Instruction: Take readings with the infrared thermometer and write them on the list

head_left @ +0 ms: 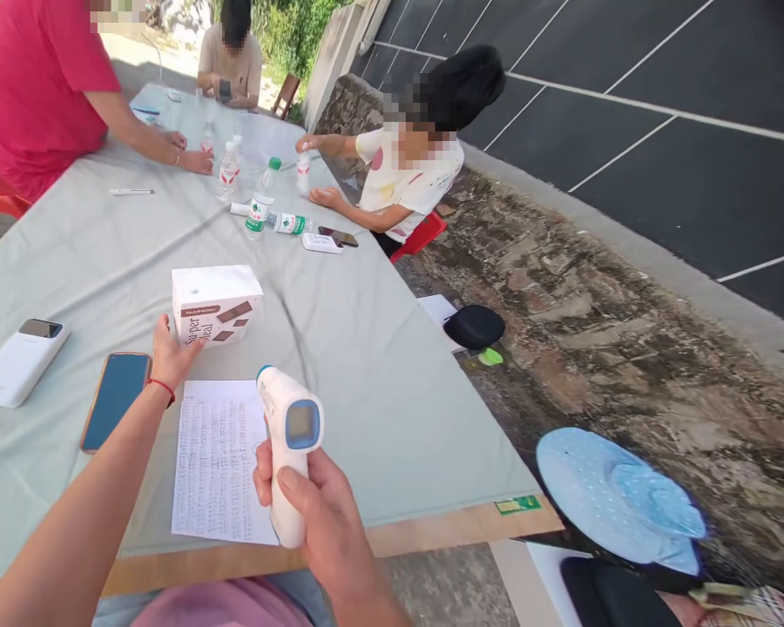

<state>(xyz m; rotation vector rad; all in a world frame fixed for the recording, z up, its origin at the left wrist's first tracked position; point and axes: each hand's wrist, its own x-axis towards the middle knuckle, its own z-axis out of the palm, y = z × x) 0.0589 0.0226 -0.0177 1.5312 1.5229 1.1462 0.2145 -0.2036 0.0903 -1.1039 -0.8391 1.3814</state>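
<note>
My right hand [330, 514] is wrapped round the handle of a white and blue infrared thermometer [291, 453], its small screen facing me. My left hand [172, 353] reaches forward and grips the near left corner of a white and brown box [219, 305], thumb on the printed front and fingers at the left side. The box rests upright on the cloth-covered table. Between my arms lies a handwritten sheet of paper [215, 470], partly behind the thermometer. A phone [116, 401] with a dark blue screen lies just left of my left wrist.
A white power bank [19, 361] lies at the left. Beyond the box are an upright green-capped water bottle [260, 205], a fallen bottle [291, 224] and a pen [131, 192]. Three other people sit or lean around the table. A blue hat [614, 496] is beside the table's right corner.
</note>
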